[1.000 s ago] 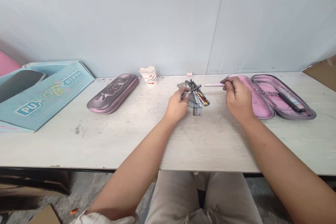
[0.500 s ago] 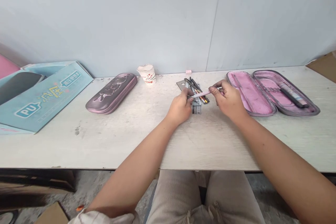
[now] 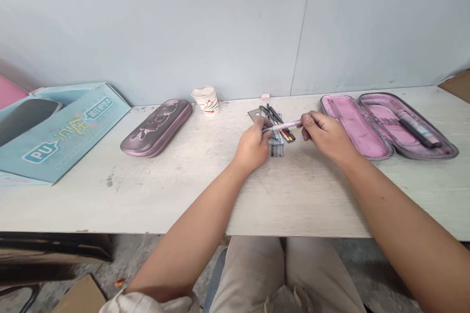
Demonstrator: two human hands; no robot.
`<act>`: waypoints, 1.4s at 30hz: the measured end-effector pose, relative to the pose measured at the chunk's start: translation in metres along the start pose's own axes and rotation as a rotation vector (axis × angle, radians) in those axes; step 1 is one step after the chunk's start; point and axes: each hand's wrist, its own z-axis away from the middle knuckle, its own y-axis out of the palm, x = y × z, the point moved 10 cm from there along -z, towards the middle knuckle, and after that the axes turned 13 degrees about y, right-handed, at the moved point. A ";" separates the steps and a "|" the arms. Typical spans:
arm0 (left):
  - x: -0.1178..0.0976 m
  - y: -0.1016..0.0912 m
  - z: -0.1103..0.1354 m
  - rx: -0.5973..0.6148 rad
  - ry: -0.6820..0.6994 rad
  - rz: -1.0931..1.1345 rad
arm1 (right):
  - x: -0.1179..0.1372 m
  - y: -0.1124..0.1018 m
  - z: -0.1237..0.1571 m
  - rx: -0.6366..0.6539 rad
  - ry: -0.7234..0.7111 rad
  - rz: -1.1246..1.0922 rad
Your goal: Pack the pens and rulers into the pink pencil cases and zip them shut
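A slim pale pink pen point(image 3: 283, 125) lies crosswise between my two hands, above a heap of stationery. My left hand point(image 3: 252, 145) pinches its tip end, and my right hand point(image 3: 323, 137) grips its other end. The heap point(image 3: 274, 122) holds dark pens, coloured pencils and clear grey rulers, partly hidden behind my left hand. A ruler end point(image 3: 277, 150) sticks out towards me. To the right of my right hand, an open pink-lined pencil case point(image 3: 385, 127) holds a dark pen and a tube point(image 3: 416, 129).
A closed mauve pencil case point(image 3: 156, 128) and a white paper cup point(image 3: 204, 100) stand left of the heap, and a small pink eraser point(image 3: 265, 96) lies by the wall. A flattened blue box point(image 3: 62, 132) overhangs the white table point(image 3: 183, 190) at the left.
My right hand has moved left, and the pink pen now spans both hands. The dark pen seen earlier in my left hand no longer shows. The open case appears farther right.
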 end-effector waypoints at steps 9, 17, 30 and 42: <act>0.002 -0.001 -0.001 -0.015 0.005 0.012 | -0.003 0.001 0.000 0.023 0.016 -0.065; 0.004 -0.004 0.000 -0.035 0.015 0.019 | -0.004 0.004 -0.001 0.035 0.024 -0.070; -0.002 -0.009 0.001 -0.067 0.049 -0.001 | -0.004 0.008 -0.001 0.066 0.011 -0.122; -0.007 -0.007 0.002 -0.057 0.088 -0.005 | -0.008 0.005 0.000 0.018 0.067 -0.022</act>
